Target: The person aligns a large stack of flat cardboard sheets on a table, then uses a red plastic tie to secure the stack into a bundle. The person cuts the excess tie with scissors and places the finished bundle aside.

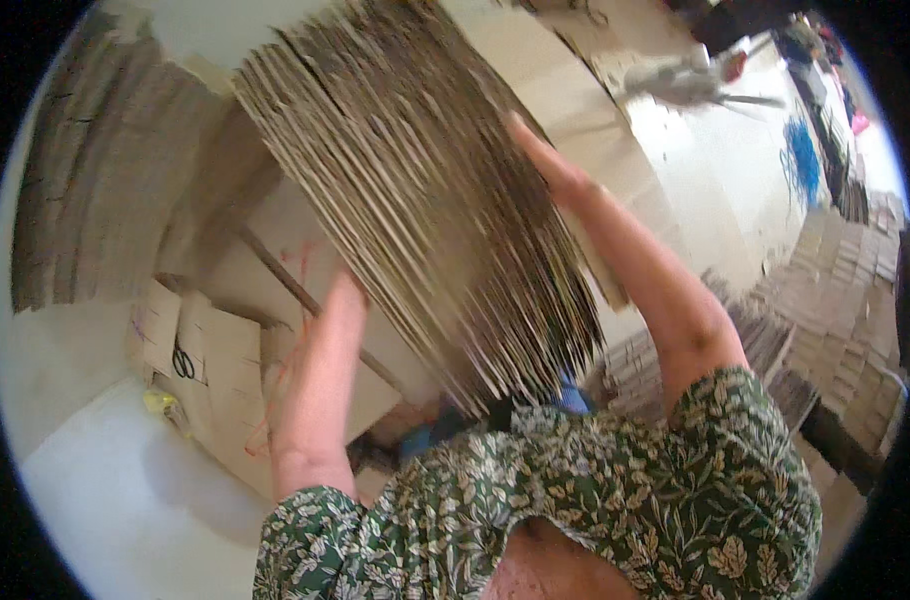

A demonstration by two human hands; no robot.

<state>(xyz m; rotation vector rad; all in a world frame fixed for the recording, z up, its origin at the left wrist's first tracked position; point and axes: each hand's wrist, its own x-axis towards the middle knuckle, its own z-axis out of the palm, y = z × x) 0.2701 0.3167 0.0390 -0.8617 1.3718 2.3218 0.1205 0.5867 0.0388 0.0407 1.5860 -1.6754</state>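
Both hands grasp a thick stack of flat cardboard sheets (425, 190), which fills the upper middle of the frame, tilted, its corrugated edges facing the camera. The right hand (550, 165), right of centre, presses flat against the stack's right face with the fingers stretched upward. The left hand (347, 292), left of centre, is under the stack's lower left side; its fingers are hidden behind the sheets, so the exact grip there cannot be told. Both forearms rise from green floral sleeves (575, 500) along the lower edge.

Behind the stack, flattened cardboard boxes (210, 355) lie on a pale floor (105, 500) at lower left, with a thin dark rod (285, 280) across them. More brown cardboard (85, 190) leans at the upper left. At the right edge, rows of small stacked pieces (835, 290) cover the floor, and a blue tangle (803, 155) lies in the bright upper right
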